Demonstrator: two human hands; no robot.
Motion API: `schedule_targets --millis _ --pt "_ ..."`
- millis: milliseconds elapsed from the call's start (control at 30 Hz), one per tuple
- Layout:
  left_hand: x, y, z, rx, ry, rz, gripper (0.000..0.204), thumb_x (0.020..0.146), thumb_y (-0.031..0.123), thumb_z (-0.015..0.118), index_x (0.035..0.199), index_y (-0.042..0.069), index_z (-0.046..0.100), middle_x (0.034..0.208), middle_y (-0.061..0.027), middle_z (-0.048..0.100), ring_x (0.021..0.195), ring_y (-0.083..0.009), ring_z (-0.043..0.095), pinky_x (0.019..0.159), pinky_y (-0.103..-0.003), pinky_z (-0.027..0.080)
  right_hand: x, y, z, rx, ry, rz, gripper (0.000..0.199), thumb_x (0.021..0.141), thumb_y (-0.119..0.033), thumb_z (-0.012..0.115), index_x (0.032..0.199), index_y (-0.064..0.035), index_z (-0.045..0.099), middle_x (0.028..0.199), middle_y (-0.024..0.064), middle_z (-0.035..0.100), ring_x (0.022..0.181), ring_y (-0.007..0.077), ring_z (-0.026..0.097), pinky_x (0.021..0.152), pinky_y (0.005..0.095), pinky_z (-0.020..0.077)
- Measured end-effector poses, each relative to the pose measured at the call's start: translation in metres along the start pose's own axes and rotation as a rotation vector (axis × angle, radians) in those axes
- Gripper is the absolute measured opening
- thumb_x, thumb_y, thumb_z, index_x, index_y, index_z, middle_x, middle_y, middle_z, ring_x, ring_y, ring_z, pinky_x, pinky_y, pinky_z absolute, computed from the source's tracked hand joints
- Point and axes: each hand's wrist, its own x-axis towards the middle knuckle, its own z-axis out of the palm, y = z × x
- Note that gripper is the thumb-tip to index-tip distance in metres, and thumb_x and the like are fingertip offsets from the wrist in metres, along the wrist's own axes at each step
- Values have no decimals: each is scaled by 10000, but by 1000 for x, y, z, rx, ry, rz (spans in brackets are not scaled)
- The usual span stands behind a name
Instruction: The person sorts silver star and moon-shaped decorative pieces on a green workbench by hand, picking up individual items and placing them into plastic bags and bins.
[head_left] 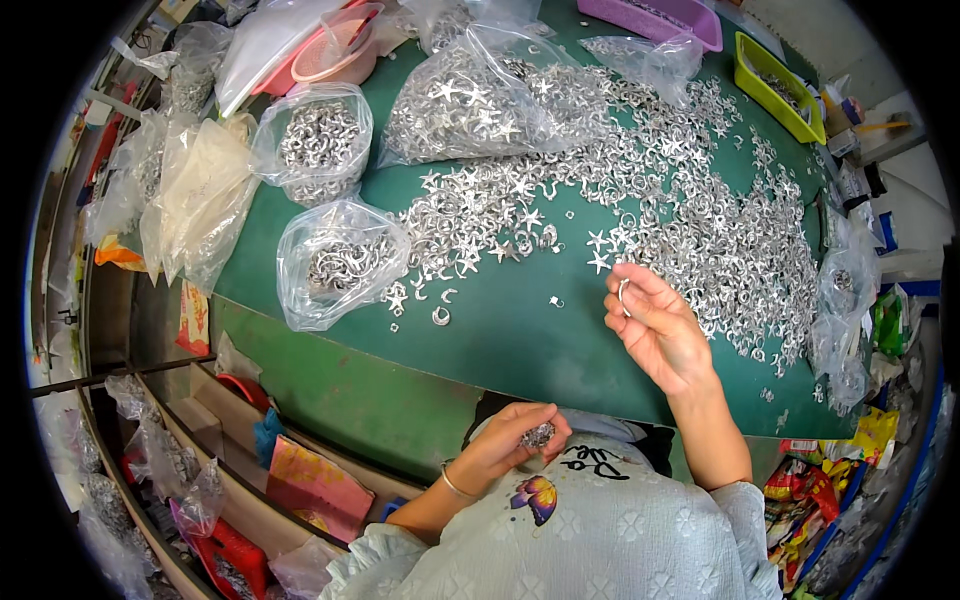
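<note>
Over the green table point(490, 345), my right hand point(665, 325) pinches a small silver crescent-shaped metal piece point(624, 297) between thumb and fingers. My left hand point(508, 443) is close to my body, below the table's front edge, curled around a clump of small silver pieces point(538, 434); their exact shapes are too small to tell. Just beyond my right hand spreads a wide heap of silver metal pieces point(745, 255), with stars and crescents among them. A few strays lie apart, such as a ring-like crescent point(440, 316) at the left.
Two open clear bags of crescents, one farther point(320, 140) and one nearer point(350, 262), stand at the left. A big clear bag of stars point(470, 100) lies at the back. A purple basket point(690, 20) and a yellow-green basket point(790, 105) sit far right. Open drawers point(215, 420) lie lower left.
</note>
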Motion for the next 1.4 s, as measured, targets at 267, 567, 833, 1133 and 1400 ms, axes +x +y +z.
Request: schedule_targets --millis 267,567,833,1133,1400 --pt "0 2 4 -5 46 -19 385 991 267 450 798 -35 591 665 -77 539 654 -171 521 609 -280 433 -8 0 15 -132 -50 -90 133 921 4 535 1043 6 590 1050 148 633 907 204 635 811 325 523" --pt "1 1 1 -12 -4 -5 354 989 270 471 883 -24 638 678 -72 550 664 -160 542 607 -277 454 -19 0 23 -593 69 -334 146 887 57 571 1021 63 626 959 153 683 789 176 674 709 294 563" --pt "3 4 2 8 8 -14 362 990 277 472 880 -27 634 681 -68 554 666 -153 544 610 -275 456 -20 -4 20 -657 115 -259 162 884 36 595 1038 60 637 940 143 689 756 167 678 667 265 556" --pt "9 12 2 -59 41 10 388 989 264 454 764 -30 574 662 -83 530 644 -182 512 607 -290 427 4 -25 -42 -849 106 124 83 861 12 623 927 43 662 826 129 689 661 181 676 570 266 547" --pt "22 29 5 -48 41 4 379 991 269 452 790 -28 572 675 -80 525 641 -180 503 608 -300 423 147 -207 -14 -572 144 -780 516 927 -129 570 1366 62 379 1288 163 554 1123 234 585 919 350 494"
